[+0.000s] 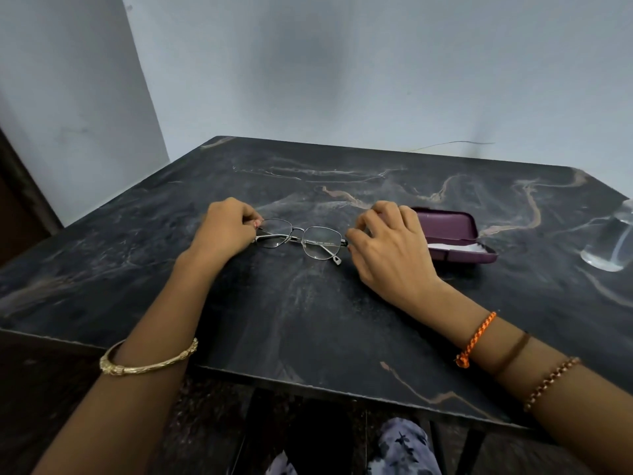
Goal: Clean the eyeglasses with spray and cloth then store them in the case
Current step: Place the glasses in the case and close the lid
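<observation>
Patterned cloth over a knee (404, 447) shows lowest in the view, under the near edge of the table (308, 323). Both forearms cross that edge: the left one wears a gold bangle (147, 363), the right one an orange thread band (476, 339) and a beaded bracelet (551, 382).

Between the forearms the dark marbled tabletop is bare from the near edge up to the eyeglasses (301, 238), which lie near the middle of the table with their arms folded behind the lenses. Beyond them the top is bare as far as the far edge at the pale wall (342, 63). The left side of the table is also open to its edge.

The left hand (226, 231) is curled, its fingertips pinched on the left end of the frame. The right hand (387, 245) has its fingers bent, the tips closed on the right end of the frame.

Just behind the right hand, partly hidden by it, a purple case (452, 231) lies open with a white cloth (455, 247) inside. Well apart from it, a clear bottle (609, 241) lies at the right edge of the table.
</observation>
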A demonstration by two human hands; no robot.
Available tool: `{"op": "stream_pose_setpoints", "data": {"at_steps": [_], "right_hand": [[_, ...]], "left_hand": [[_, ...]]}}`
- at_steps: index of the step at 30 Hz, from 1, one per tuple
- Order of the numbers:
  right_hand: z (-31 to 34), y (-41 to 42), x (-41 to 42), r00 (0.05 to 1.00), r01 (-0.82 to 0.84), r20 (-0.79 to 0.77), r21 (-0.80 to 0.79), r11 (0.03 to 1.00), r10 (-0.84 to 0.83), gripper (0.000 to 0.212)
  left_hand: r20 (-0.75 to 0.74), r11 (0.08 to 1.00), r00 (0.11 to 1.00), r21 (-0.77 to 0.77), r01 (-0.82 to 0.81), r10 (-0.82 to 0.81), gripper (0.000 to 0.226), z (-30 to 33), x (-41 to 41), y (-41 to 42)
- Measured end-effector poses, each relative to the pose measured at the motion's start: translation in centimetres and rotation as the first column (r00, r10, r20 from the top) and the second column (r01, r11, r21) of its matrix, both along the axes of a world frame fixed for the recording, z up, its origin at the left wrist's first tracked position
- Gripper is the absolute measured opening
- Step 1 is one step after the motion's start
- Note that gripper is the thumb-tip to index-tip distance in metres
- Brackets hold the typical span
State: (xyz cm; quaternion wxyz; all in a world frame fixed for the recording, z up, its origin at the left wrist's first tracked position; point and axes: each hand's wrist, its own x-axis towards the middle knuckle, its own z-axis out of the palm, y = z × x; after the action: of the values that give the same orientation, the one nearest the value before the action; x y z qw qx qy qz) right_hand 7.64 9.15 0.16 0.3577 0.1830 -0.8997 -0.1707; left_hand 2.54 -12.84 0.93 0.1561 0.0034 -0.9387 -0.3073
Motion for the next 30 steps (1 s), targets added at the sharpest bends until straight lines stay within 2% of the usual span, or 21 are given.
{"op": "stream_pose_setpoints", "data": {"at_steps": [6,17,21,25,27,30], "right_hand": [[-0.1,-0.1,-0.1,0.999,0.018,0.032,0.037,0.999,-0.02,0.015],[0.2,-0.5,0.3,0.998,-0.025,0.051,-0.087,0.996,0.029,0.027],[0.7,-0.4,1.2,0.996,-0.089,-0.024,-0.196,0.977,0.086,0.028],[1.3,1.2,1.3,0.97,-0.213,-0.181,-0.321,0.923,0.161,0.019],[1.8,2.8,1.1,0.955,-0.268,-0.229,-0.397,0.878,0.189,0.015],[2.8,5.5,0.6,0.946,-0.31,-0.259,-0.547,0.778,0.195,0.019]], "left_hand": [[-0.008,0.998,0.998,-0.023,0.056,-0.056,0.024,0.1,0.3,-0.2],[-0.041,1.0,0.999,0.021,0.011,-0.01,0.016,0.0,0.6,-0.6],[-0.109,0.998,0.994,0.055,0.008,-0.002,0.015,0.3,0.8,-0.5],[-0.124,0.993,0.988,0.073,0.096,-0.087,0.012,1.0,1.1,0.8],[-0.137,0.976,0.98,0.142,0.163,-0.143,0.015,1.8,1.2,2.0],[-0.133,0.887,0.963,0.376,0.268,-0.234,0.024,3.4,1.1,4.4]]}}
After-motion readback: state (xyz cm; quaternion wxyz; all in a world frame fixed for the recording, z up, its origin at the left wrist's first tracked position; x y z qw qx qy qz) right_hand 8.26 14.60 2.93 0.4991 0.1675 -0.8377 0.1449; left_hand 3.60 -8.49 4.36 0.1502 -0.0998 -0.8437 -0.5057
